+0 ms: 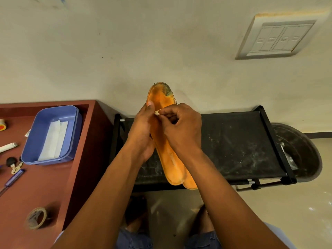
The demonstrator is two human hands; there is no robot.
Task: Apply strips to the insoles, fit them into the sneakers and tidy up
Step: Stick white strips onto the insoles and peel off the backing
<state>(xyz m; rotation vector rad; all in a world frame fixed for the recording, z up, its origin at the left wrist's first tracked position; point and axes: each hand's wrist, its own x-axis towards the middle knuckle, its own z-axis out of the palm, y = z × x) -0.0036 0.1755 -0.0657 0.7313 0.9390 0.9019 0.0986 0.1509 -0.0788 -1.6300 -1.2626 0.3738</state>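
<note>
Two orange insoles (171, 164) are held stacked together, upright in front of me above a black rack, their toe end dark and dirty at the top. My left hand (142, 133) grips them from the left side, thumb on the upper face. My right hand (181, 130) pinches a small pale strip piece (158, 112) against the front insole near its toe half. White strips (53, 139) lie in a blue plastic tub (32, 141) on the red-brown table to the left. No sneakers are in view.
The red-brown table (59, 186) also carries a tape roll (36, 218), keys (13, 165), a purple-handled tool (13, 178) and a white tube (8, 147). A black fabric rack (242, 144) stands against the wall, a dark bin (301, 151) at its right. A switch plate (276, 37) is on the wall.
</note>
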